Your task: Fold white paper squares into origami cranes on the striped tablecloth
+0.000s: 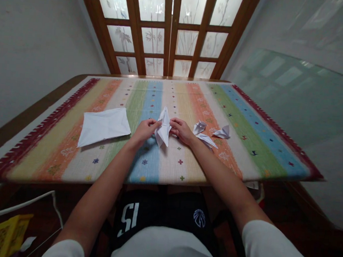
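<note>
Between my two hands is a piece of white paper folded into a long pointed diamond (163, 126), one tip up and one tip down, held just over the tablecloth. My left hand (146, 130) pinches its left edge between thumb and fingers. On its right edge, the fingers of my right hand (181, 130) are closed on the paper near the middle. Right of my right hand lie several small folded paper pieces: one folded paper (200, 126) at the back, another (207, 140) in front partly behind my wrist, and a third (222, 132) farther right.
A stack of white paper (104, 127) lies left of my left hand. The striped tablecloth (240, 156) covers the table. Wooden doors with glass panes (170, 34) stand beyond, and a glass panel (302, 102) is at the right. A yellow crate (3, 236) sits low at left.
</note>
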`<state>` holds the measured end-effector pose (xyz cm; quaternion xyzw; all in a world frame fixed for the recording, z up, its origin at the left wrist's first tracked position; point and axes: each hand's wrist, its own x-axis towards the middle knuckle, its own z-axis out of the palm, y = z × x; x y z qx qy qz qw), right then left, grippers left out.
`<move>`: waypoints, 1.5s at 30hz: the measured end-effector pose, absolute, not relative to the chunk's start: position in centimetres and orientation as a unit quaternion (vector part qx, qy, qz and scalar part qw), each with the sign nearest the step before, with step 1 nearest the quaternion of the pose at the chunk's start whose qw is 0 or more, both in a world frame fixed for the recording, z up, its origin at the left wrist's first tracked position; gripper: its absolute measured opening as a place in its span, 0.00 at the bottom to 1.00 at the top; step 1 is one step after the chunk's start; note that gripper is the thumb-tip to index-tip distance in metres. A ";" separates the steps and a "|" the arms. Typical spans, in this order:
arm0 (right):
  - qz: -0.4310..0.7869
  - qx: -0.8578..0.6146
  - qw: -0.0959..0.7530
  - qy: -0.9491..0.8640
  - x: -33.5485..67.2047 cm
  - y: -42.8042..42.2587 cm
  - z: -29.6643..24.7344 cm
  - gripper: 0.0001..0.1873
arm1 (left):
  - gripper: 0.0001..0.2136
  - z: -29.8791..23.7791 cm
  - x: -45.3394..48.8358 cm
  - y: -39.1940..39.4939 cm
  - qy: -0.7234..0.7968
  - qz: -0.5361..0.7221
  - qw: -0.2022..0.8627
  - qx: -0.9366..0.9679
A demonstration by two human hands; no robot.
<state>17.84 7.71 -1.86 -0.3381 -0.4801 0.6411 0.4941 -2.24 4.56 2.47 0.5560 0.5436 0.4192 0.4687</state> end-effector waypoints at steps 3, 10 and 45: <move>0.641 -0.336 0.488 -0.488 17.9 7.5 -1.9 0.25 | 0.21 2.9 -2.7 4.2 0.540 0.407 0.462 0.574; 0.625 -0.347 0.477 -0.512 17.5 6.0 -1.9 0.23 | 0.22 2.5 -4.0 3.4 0.527 0.391 0.453 0.603; 0.597 -0.340 0.423 -0.591 17.6 3.7 -0.3 0.17 | 0.16 1.5 -4.0 1.5 0.515 0.457 0.466 0.556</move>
